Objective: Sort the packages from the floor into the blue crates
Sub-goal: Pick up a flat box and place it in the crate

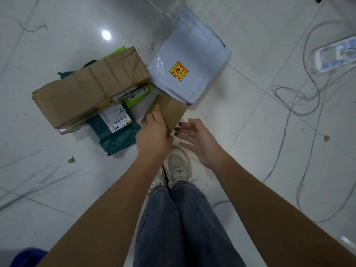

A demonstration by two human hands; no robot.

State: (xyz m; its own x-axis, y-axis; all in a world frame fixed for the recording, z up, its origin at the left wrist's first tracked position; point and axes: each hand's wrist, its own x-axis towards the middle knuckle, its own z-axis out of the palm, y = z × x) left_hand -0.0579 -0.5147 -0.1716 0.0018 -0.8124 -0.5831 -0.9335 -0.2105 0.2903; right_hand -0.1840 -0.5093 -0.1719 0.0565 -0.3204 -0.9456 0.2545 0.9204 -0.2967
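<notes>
Head view: left hand is gripping the near end of a small cardboard box lying on the floor beside the grey mailer; right hand is hovering open and empty, probably to steady it. Blue crate corner is showing lower left.

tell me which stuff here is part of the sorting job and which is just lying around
Job: small brown box under the left hand, right hand open beside it, long cardboard box, grey mailer, teal mailer, green mailer, blue crate corner.

Lying about: cables, power strip, floor scraps.
</notes>
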